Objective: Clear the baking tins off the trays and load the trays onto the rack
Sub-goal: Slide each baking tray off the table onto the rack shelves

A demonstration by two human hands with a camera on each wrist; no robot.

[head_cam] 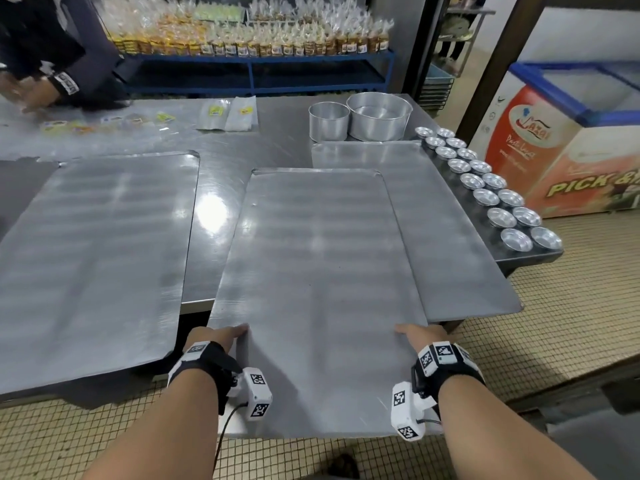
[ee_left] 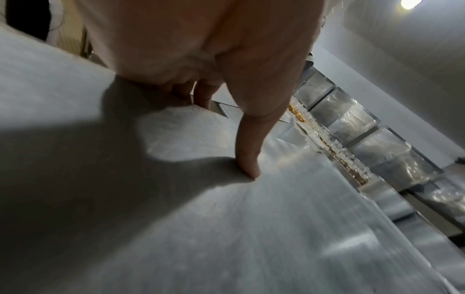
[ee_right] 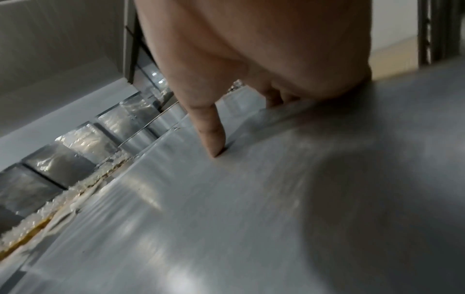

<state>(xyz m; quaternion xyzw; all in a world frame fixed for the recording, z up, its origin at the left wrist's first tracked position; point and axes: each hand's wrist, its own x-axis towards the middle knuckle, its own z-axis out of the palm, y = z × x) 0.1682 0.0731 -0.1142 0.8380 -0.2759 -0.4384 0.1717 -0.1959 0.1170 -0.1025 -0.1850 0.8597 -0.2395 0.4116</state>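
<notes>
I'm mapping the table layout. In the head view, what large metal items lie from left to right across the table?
Left tray → held tray, gripped by left hand and right hand → right tray beneath it → small tins in two rows along the table's right edge.

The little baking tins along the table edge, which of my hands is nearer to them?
Right. Your right hand holds the tray on the side facing the little tins; your left hand holds the opposite side, farther away.
</notes>
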